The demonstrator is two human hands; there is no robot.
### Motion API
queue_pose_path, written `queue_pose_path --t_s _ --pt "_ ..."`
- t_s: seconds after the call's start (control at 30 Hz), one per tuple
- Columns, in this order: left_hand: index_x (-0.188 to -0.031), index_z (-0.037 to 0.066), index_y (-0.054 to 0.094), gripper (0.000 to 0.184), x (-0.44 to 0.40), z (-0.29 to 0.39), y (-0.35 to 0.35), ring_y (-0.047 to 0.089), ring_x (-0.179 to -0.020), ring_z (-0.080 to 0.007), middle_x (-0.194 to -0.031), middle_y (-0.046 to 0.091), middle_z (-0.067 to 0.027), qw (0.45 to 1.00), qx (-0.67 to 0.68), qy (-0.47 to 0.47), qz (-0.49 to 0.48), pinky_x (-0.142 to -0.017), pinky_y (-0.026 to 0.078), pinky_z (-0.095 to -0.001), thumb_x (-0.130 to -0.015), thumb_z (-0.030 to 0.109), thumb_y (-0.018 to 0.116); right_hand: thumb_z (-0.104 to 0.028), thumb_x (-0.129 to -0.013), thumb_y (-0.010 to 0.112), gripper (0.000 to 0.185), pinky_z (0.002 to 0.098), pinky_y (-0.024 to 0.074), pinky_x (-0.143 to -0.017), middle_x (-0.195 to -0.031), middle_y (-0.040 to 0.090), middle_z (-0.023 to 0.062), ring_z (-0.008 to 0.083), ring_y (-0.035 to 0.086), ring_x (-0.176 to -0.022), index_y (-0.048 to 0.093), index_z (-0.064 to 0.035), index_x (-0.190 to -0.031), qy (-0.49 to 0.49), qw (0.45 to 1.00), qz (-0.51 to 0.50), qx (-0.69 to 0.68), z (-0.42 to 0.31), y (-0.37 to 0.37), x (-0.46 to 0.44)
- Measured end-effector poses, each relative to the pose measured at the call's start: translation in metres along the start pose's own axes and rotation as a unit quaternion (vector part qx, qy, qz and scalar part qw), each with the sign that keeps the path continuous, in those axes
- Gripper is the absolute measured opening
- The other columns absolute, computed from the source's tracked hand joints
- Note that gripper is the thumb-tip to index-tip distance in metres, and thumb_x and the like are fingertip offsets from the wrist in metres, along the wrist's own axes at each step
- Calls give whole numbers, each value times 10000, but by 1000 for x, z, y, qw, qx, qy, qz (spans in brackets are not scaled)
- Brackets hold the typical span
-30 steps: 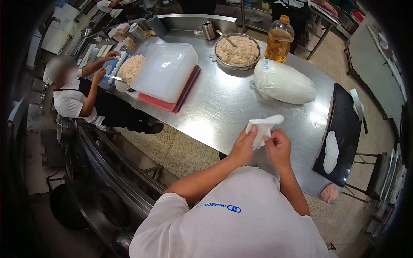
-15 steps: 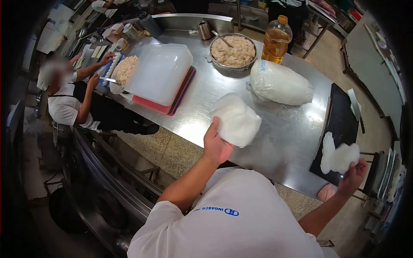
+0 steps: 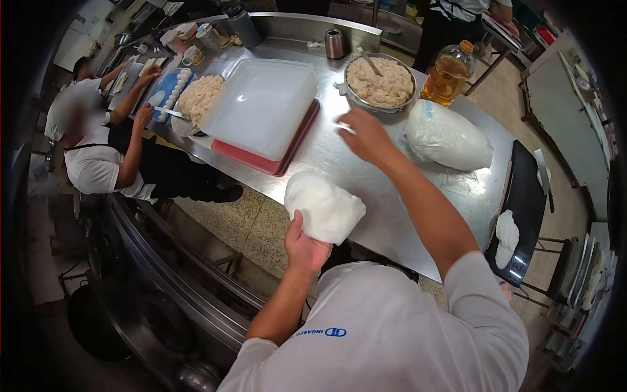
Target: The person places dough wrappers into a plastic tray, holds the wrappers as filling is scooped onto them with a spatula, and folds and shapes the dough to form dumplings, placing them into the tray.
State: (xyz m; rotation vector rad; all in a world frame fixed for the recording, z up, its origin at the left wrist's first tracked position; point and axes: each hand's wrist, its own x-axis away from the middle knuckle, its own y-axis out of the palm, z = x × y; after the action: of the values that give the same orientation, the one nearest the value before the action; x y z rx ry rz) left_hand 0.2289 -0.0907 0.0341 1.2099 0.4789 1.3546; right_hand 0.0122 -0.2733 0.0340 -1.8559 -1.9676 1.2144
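On the palm and fingers of my left hand point(image 3: 307, 247) rests a stack of round white sheets point(image 3: 324, 208), held above the table's front edge. My right hand point(image 3: 366, 136) is stretched over the metal table point(image 3: 385, 215), fingers apart and holding nothing. It is nearest to a bowl of pale minced filling point(image 3: 380, 81) with a spoon point(image 3: 370, 62) in it. Right of that hand lies a large white bundle in clear plastic point(image 3: 449, 135). White pieces point(image 3: 506, 239) lie on the black board point(image 3: 522, 215) at the right end.
A translucent bin point(image 3: 261, 108) sits on red and dark trays point(image 3: 251, 158). An oil bottle point(image 3: 449, 73) and a metal canister point(image 3: 334, 44) stand at the back. At the left, a co-worker point(image 3: 98, 153) works beside a filling mound point(image 3: 201, 99). A knife point(image 3: 543, 173) lies far right.
My right hand has let go of a white sheet, now on the board's white pieces, and swung left over the table. My left hand has moved left and down with the stack.
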Motion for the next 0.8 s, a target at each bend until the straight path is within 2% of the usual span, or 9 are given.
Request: queue_pose_path --t_s 0.1,0.17,0.27,0.3,0.37,0.47,0.57,0.67,0.8 --pt "-1585 42 317 665 23 13 -17 416 -1474 -375 -1603 417 -177 1000 -2 22 20 -1225 320 -583 -1072 421 501 -173 -887 746 331 441 537 -940 -1315 624 104 332 655 -1110 681 -68 -1193 -96 991 -90 16 -31 60 -74" --pt "-1585 39 316 663 33 21 -30 420 -1472 -372 -1602 420 -175 998 -2 42 35 -1224 322 -582 -1071 416 503 -198 -909 723 289 449 536 -933 -1290 662 102 331 666 -1102 701 -76 -1171 -138 969 -191 77 -33 96 -98" --pt "-1585 36 313 669 54 30 -48 418 -1473 -370 -1600 422 -174 995 3 71 63 -1224 320 -581 -1067 409 512 -242 -950 697 240 469 543 -919 -1173 724 104 342 684 -1085 723 -98 -1141 -65 906 -389 152 -43 117 -129" --pt "-1586 35 312 672 58 32 -52 415 -1475 -370 -1600 421 -174 994 4 83 72 -1225 319 -581 -1065 408 516 -263 -963 681 214 477 545 -887 -1030 753 120 345 705 -1027 734 -94 -1083 -109 910 -373 142 -38 118 -133" --pt "-1587 34 310 677 63 36 -57 411 -1477 -374 -1601 420 -176 992 15 101 79 -1226 315 -582 -1062 405 522 -258 -965 680 208 477 532 -899 -1096 729 114 350 692 -1047 719 -99 -1092 -113 910 -371 147 -38 120 -141" --pt "-1588 33 308 680 67 40 -61 406 -1479 -381 -1602 417 -181 990 35 111 78 -1228 309 -584 -1059 403 525 -276 -957 691 222 473 516 -915 -1134 691 108 369 673 -1039 696 -102 -1096 -155 938 -259 168 -52 114 -136" --pt "-1586 30 309 673 64 43 -60 408 -1477 -383 -1595 424 -184 988 43 124 77 -1227 314 -584 -1062 396 521 -266 -935 723 241 475 497 -925 -1155 656 119 380 658 -1024 672 -94 -1097 -163 964 -165 126 -53 120 -126" --pt "-1583 27 309 663 59 53 -58 411 -1476 -381 -1590 428 -186 986 44 145 73 -1224 324 -584 -1064 385 515 -246 -911 758 248 470 510 -895 -1081 665 143 371 663 -985 667 -60 -1047 -235 971 -45 24 -56 116 -138" --pt "-1590 33 303 664 46 76 -48 393 -1485 -389 -1607 406 -180 982 50 171 56 -1228 305 -601 -1063 378 512 -195 -886 791 283 387 525 -824 -1046 660 116 293 644 -900 653 -46 -1083 -211 975 34 -66 -74 82 -170"
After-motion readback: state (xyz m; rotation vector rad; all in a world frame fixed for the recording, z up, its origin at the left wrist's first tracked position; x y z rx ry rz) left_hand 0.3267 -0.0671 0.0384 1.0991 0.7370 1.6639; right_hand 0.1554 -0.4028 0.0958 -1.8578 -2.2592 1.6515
